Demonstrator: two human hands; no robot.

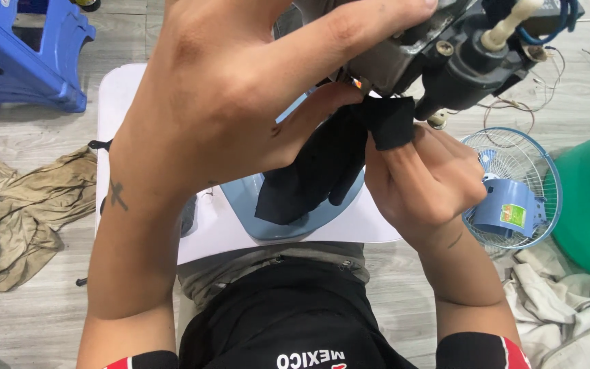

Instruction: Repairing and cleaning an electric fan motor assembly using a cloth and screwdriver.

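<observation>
Up above the white tabletop [138, 96], near its far edge, the left hand [227, 116] has its grip clamped on a dark grey fan motor unit [445, 55], fingers spread wide over the housing. It looks heavy and rigid, best held by the solid casing, well away from the loose wires [534, 102]. Right hand [425, 178] is tucked underneath, wrist bent upward, grip pinching a soft black cloth [329, 164] against the motor's underside. A pale blue fan base [288, 219] sits on the tabletop below.
</observation>
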